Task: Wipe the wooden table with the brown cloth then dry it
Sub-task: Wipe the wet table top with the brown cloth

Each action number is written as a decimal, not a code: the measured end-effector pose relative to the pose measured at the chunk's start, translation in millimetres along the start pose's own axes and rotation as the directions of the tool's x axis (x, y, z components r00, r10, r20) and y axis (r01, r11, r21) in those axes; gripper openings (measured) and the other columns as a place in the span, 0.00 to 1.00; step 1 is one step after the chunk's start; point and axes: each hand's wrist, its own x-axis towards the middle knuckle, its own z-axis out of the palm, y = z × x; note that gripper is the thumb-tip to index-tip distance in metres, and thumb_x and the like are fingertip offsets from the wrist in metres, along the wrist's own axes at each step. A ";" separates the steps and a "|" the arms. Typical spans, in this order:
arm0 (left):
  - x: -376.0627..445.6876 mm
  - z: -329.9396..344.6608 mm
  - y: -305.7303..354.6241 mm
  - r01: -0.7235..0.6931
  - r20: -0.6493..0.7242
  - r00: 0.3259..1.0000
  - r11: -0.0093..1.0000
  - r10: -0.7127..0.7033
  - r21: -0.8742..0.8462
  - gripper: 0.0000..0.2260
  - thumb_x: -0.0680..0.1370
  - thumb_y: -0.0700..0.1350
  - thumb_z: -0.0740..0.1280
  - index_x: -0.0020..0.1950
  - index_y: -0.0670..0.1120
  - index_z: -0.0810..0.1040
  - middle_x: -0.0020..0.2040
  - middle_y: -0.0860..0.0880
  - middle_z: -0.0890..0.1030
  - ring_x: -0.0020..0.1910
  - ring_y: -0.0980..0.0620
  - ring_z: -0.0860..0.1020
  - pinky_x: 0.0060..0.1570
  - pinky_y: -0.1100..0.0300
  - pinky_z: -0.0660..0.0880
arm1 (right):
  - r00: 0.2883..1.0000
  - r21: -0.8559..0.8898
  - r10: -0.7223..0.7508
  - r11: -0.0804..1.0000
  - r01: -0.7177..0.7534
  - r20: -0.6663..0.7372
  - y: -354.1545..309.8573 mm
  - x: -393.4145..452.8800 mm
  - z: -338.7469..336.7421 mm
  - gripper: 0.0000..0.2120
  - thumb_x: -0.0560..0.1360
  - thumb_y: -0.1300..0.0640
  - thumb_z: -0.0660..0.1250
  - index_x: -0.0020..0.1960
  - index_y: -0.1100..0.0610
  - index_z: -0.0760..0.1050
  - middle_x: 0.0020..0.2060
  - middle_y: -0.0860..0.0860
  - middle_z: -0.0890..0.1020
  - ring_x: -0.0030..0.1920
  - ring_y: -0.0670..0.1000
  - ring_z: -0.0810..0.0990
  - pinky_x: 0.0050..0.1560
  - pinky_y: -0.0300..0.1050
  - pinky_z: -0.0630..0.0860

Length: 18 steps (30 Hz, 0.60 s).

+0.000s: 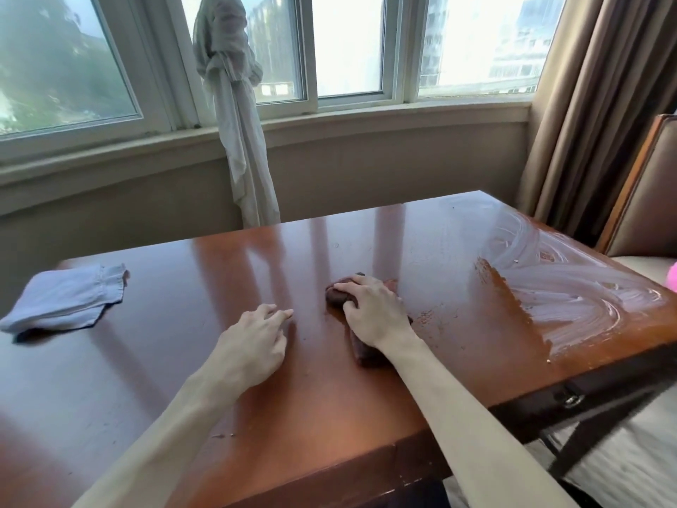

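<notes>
Right hand (370,311) gripping brown cloth (339,295) on wooden table (329,397), left hand (252,342) relaxed, fingers resting on wood

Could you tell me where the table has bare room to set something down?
Bare wood lies between the grey cloth and the left hand. The right hand covers the brown cloth mid-table; the right end carries wet smears.

A glossy wooden worktop (366,397) carries a brown cloth (339,295) under the right fingers (348,286), a folded blue cloth (66,298) far left of them, and white smears (571,291) to their right.
</notes>
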 end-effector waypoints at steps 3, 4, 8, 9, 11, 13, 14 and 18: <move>-8.8 1.0 9.5 -0.026 -0.085 0.996 0.998 0.022 -0.050 0.21 0.82 0.53 0.57 0.76 0.57 0.68 0.75 0.56 0.67 0.72 0.51 0.67 0.62 0.49 0.74 | 0.972 0.079 -0.200 0.978 0.191 0.121 0.2 -34.5 2.5 0.24 0.76 0.49 0.57 0.70 0.32 0.72 0.76 0.35 0.66 0.78 0.40 0.59 0.75 0.50 0.63; -8.9 1.6 18.3 -0.057 -0.119 0.992 0.996 0.049 -0.068 0.20 0.82 0.53 0.58 0.75 0.58 0.69 0.74 0.56 0.68 0.71 0.51 0.68 0.61 0.50 0.75 | 0.951 0.121 -0.254 0.964 0.235 0.175 11.2 -49.1 -3.2 0.25 0.74 0.47 0.56 0.69 0.28 0.70 0.75 0.31 0.66 0.77 0.36 0.58 0.74 0.49 0.62; -2.4 6.2 77.1 -0.223 -0.192 0.962 0.965 0.195 -0.136 0.19 0.82 0.52 0.59 0.73 0.57 0.71 0.72 0.56 0.70 0.70 0.53 0.68 0.62 0.53 0.72 | 0.997 0.074 -0.003 0.997 -0.002 0.071 73.6 -56.6 -58.5 0.23 0.77 0.51 0.61 0.67 0.29 0.74 0.73 0.30 0.68 0.75 0.38 0.64 0.76 0.52 0.63; 0.4 7.5 93.8 -0.253 -0.198 0.954 0.958 0.223 -0.138 0.19 0.82 0.54 0.58 0.74 0.57 0.70 0.72 0.55 0.70 0.71 0.53 0.67 0.65 0.54 0.70 | 0.995 0.032 0.102 0.994 -0.103 0.014 87.0 -56.5 -69.6 0.22 0.79 0.52 0.61 0.67 0.32 0.75 0.74 0.32 0.68 0.75 0.41 0.65 0.76 0.51 0.64; 10.0 9.4 123.7 -0.280 -0.160 0.952 0.954 0.261 -0.109 0.22 0.82 0.59 0.57 0.77 0.58 0.67 0.76 0.51 0.67 0.76 0.50 0.62 0.72 0.51 0.64 | 0.980 -0.017 0.194 0.981 -0.195 -0.053 106.9 -71.5 -80.0 0.21 0.79 0.52 0.61 0.67 0.33 0.75 0.74 0.33 0.69 0.76 0.42 0.64 0.76 0.50 0.64; 18.8 15.0 145.0 -0.262 -0.056 0.964 0.964 0.260 -0.042 0.26 0.81 0.65 0.54 0.79 0.60 0.62 0.80 0.49 0.61 0.79 0.44 0.56 0.76 0.43 0.58 | 0.994 -0.007 0.109 0.994 -0.109 -0.020 119.6 -102.5 -79.3 0.22 0.76 0.49 0.59 0.66 0.29 0.74 0.72 0.28 0.68 0.76 0.36 0.62 0.75 0.46 0.64; 23.2 18.6 151.8 -0.246 -0.005 0.969 0.969 0.246 -0.022 0.28 0.80 0.68 0.52 0.80 0.62 0.58 0.81 0.48 0.57 0.80 0.42 0.54 0.76 0.40 0.56 | 0.997 0.019 0.076 0.997 -0.076 -0.010 127.9 -113.1 -80.8 0.23 0.75 0.48 0.58 0.65 0.27 0.73 0.71 0.26 0.68 0.75 0.34 0.62 0.74 0.45 0.64; 35.4 37.9 163.9 -0.194 0.153 0.971 0.980 0.184 0.047 0.34 0.77 0.75 0.46 0.81 0.64 0.51 0.83 0.47 0.51 0.80 0.35 0.51 0.74 0.32 0.54 | 0.935 0.050 0.320 0.947 -0.316 -0.152 149.1 -88.1 -107.2 0.20 0.79 0.55 0.64 0.66 0.37 0.79 0.73 0.38 0.73 0.75 0.47 0.68 0.74 0.54 0.64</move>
